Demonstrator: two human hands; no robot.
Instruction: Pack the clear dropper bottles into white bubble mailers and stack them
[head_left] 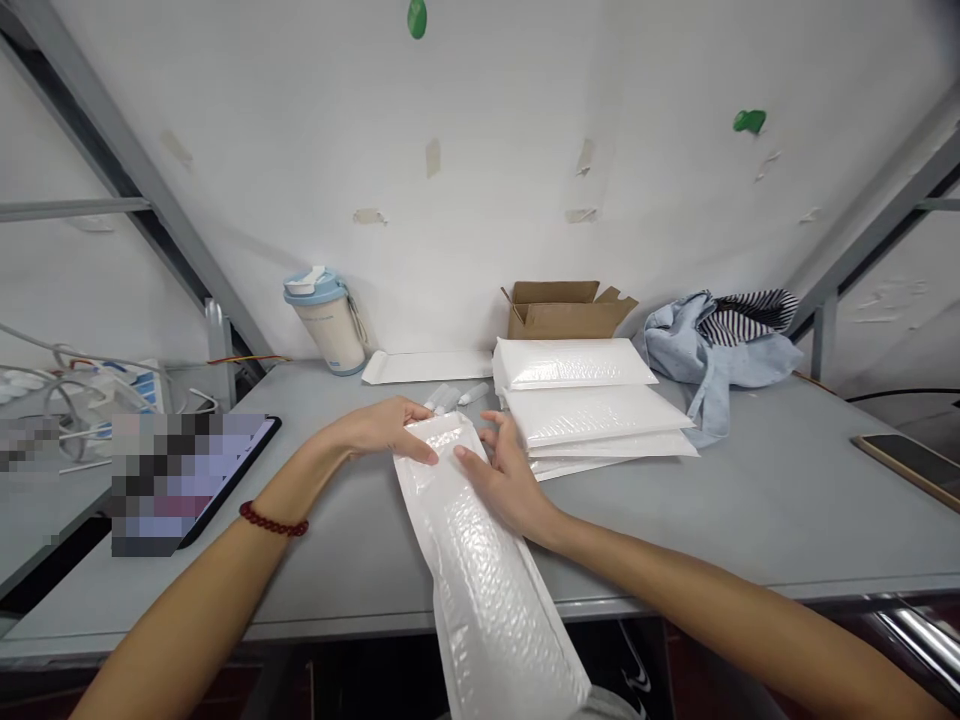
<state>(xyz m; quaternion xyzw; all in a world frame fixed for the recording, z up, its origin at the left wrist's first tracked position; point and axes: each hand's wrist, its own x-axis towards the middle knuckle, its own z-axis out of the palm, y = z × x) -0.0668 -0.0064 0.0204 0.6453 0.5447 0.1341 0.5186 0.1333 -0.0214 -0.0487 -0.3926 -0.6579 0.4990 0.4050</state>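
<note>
A white bubble mailer (pixel 499 590) slopes from the desk toward me, its lower end hanging past the front edge. My left hand (pixel 382 430) pinches its top left corner, thumb on the front face and the other fingers behind. At the upper right edge, my right hand (pixel 510 475) holds the same mailer, its thumb lying on the front face and its fingers bent round beside the edge. Small clear plastic pieces (pixel 444 398) lie just beyond the mailer's top. To the right sits a stack of white bubble mailers (pixel 600 412).
A flat white mailer (pixel 427 367) lies by the wall. Behind the stack stands an open cardboard box (pixel 570 318). A blue-lidded tumbler (pixel 328 325), a tablet (pixel 232 480), bundled light-blue cloth (pixel 697 350) and a phone (pixel 911 468) are on the grey desk (pixel 750 530).
</note>
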